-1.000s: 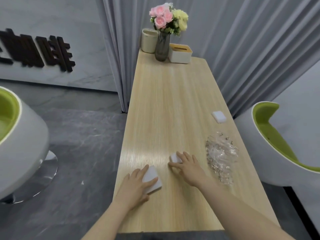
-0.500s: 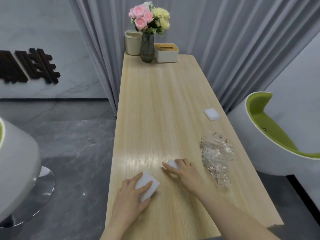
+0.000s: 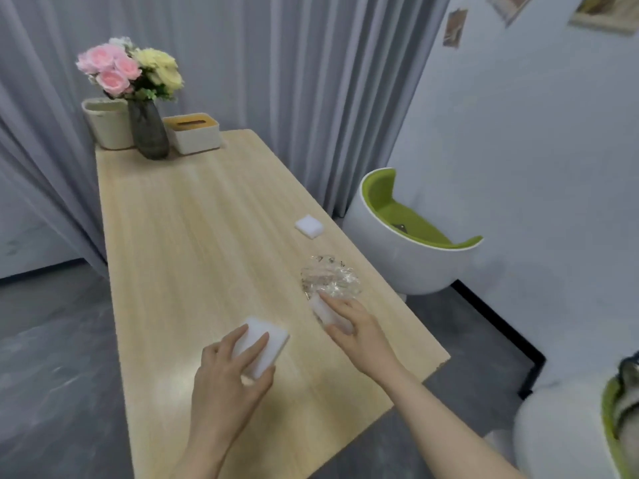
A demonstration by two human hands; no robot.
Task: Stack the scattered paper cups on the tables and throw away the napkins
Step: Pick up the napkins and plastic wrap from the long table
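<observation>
On the long wooden table (image 3: 193, 236), my left hand (image 3: 231, 378) grips a large white block-shaped napkin (image 3: 268, 344), fingers over its top and thumb at its near side. My right hand (image 3: 356, 331) holds a smaller white napkin (image 3: 323, 311) between thumb and fingers, right beside a crumpled clear plastic wrapper (image 3: 330, 280). A third white napkin (image 3: 309, 226) lies farther off near the table's right edge. No paper cups are visible.
At the table's far end stand a cream container (image 3: 105, 122), a dark vase of pink and yellow flowers (image 3: 147, 133) and a tissue box (image 3: 192, 133). A white and green chair (image 3: 408, 236) sits right of the table, another chair (image 3: 581, 433) at the lower right. Grey curtains hang behind.
My right hand has carried the small napkin rightwards, up to the plastic wrapper. My left hand keeps hold of the large napkin. The view has swung to the right.
</observation>
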